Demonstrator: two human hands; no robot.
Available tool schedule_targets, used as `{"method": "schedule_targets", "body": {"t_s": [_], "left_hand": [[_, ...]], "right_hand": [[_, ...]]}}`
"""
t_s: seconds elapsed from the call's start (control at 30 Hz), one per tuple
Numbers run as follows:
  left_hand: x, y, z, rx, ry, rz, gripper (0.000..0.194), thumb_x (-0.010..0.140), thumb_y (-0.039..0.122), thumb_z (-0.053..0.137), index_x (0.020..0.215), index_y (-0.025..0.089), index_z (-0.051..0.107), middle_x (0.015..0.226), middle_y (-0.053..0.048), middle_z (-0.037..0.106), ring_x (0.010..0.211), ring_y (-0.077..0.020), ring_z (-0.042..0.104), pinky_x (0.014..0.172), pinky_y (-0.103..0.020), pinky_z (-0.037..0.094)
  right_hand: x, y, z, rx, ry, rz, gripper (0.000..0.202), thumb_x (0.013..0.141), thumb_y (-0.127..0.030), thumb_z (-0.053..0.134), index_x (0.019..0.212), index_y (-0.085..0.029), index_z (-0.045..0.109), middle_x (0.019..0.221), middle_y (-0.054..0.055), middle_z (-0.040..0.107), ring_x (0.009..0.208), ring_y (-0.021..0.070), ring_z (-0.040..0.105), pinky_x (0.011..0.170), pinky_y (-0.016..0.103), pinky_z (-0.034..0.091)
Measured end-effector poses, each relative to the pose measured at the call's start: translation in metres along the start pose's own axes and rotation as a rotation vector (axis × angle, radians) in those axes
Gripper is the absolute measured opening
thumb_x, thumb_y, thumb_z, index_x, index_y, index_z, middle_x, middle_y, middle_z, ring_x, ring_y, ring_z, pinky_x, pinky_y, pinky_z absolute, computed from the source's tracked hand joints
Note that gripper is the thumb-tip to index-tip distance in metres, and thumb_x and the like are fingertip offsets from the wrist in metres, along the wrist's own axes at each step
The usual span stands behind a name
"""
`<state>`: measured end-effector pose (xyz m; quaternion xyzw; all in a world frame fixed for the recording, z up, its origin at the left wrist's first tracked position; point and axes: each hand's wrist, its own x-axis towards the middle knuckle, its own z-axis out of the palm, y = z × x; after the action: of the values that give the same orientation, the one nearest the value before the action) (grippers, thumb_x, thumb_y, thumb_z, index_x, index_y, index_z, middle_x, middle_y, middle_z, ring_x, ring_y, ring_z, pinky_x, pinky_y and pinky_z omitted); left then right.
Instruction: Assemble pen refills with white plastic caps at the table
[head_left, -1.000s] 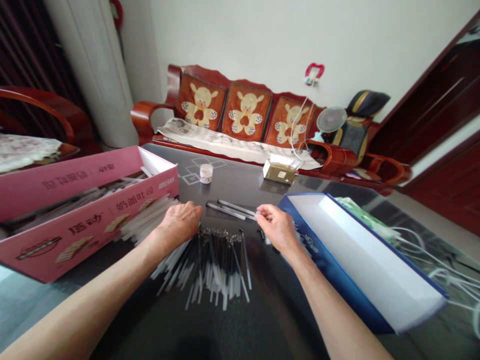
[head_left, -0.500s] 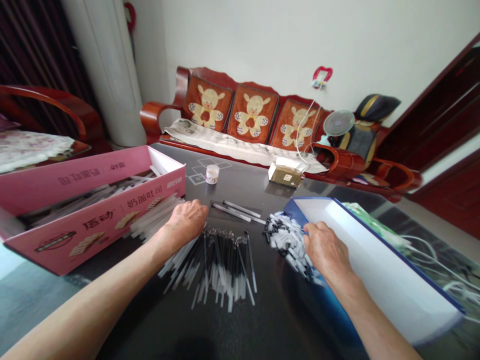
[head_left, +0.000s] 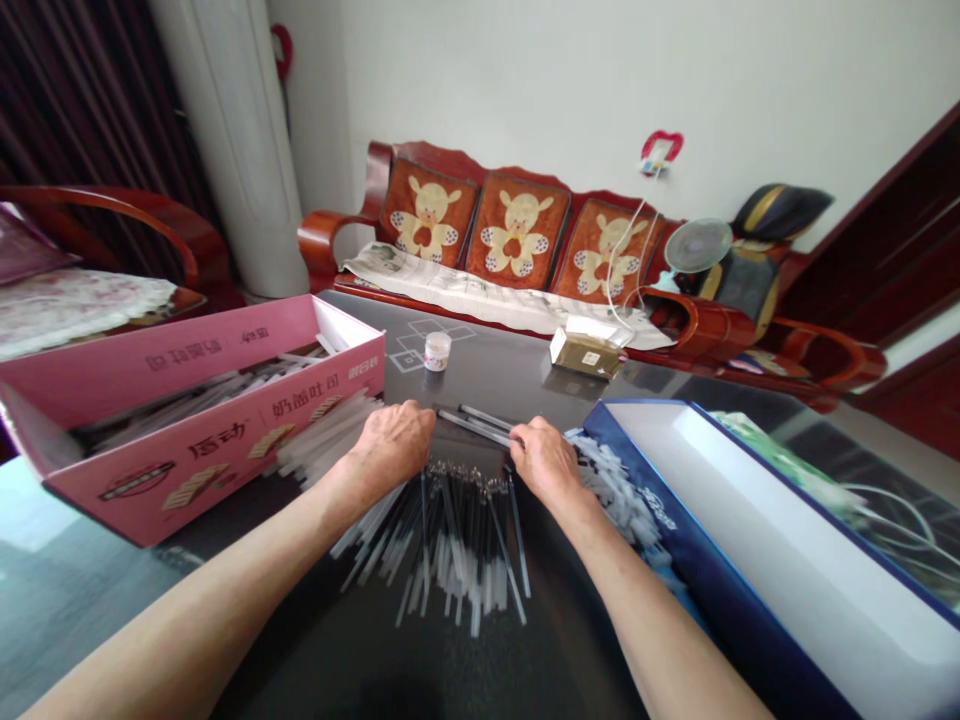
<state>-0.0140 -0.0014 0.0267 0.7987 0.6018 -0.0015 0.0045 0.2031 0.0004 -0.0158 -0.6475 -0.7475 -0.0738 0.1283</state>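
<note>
My left hand [head_left: 395, 440] is closed, its fingers curled over the far left end of a heap of pen refills [head_left: 469, 560]; what it pinches is hidden. My right hand [head_left: 545, 462] is closed too, fingertips at the right end of a few clear pens [head_left: 480, 424] lying behind the refills. Whether it grips one I cannot make out. The refills have dark ink, metal tips pointing away and pale ends toward me. Clear empty pen tubes [head_left: 319, 450] lie beside my left wrist. Small pale caps [head_left: 611, 480] are piled right of my right hand.
A pink carton [head_left: 247, 430] with clear tubes inside stands on the left. On the right is a blue open box [head_left: 645, 500] with white insides. Farther back on the dark table [head_left: 502, 365] stand a small white tub [head_left: 437, 352] and a tissue box [head_left: 585, 354]. A wooden sofa [head_left: 337, 235] is behind.
My right hand has moved left from the cap pile at the blue box to the clear pens. The left hand stays by the refills. The view has shifted slightly.
</note>
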Motion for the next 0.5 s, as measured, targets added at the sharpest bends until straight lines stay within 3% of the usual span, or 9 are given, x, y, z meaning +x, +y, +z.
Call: {"method": "schedule_targets", "body": {"t_s": [0.2, 0.3, 0.4, 0.5], "left_hand": [[-0.001, 0.004, 0.003, -0.103, 0.151, 0.022, 0.030, 0.086, 0.027, 0.038, 0.088, 0.017, 0.066, 0.086, -0.011, 0.068, 0.083, -0.0235, 0.066, 0.073, -0.032, 0.049], [0.003, 0.005, 0.005, -0.229, 0.202, -0.051, 0.032, 0.085, 0.031, 0.041, 0.083, 0.017, 0.069, 0.081, -0.010, 0.070, 0.084, -0.0233, 0.066, 0.076, -0.031, 0.048], [0.009, 0.004, 0.007, -0.502, 0.296, -0.151, 0.033, 0.083, 0.040, 0.047, 0.090, 0.017, 0.069, 0.076, -0.008, 0.071, 0.080, -0.0212, 0.067, 0.074, -0.028, 0.048], [0.014, 0.005, 0.008, -0.968, 0.396, -0.176, 0.041, 0.080, 0.050, 0.051, 0.095, 0.016, 0.067, 0.071, -0.005, 0.069, 0.070, -0.0188, 0.066, 0.063, -0.025, 0.048]], "right_hand": [[-0.001, 0.001, 0.006, 0.103, 0.066, 0.013, 0.019, 0.083, -0.023, 0.050, 0.078, -0.022, 0.069, 0.079, 0.007, 0.062, 0.073, 0.0181, 0.059, 0.064, 0.027, 0.039], [-0.001, -0.003, 0.001, 0.279, 0.147, 0.019, 0.018, 0.082, -0.025, 0.052, 0.076, -0.021, 0.069, 0.076, 0.005, 0.063, 0.069, 0.0169, 0.059, 0.066, 0.027, 0.040], [-0.001, -0.014, -0.005, 0.609, 0.125, 0.091, 0.017, 0.079, -0.031, 0.056, 0.075, -0.021, 0.069, 0.070, 0.002, 0.065, 0.064, 0.0157, 0.058, 0.063, 0.026, 0.040], [-0.005, -0.032, -0.011, 0.963, -0.027, 0.156, 0.021, 0.075, -0.038, 0.059, 0.075, -0.019, 0.069, 0.063, -0.002, 0.063, 0.057, 0.0131, 0.054, 0.057, 0.025, 0.038]]}}
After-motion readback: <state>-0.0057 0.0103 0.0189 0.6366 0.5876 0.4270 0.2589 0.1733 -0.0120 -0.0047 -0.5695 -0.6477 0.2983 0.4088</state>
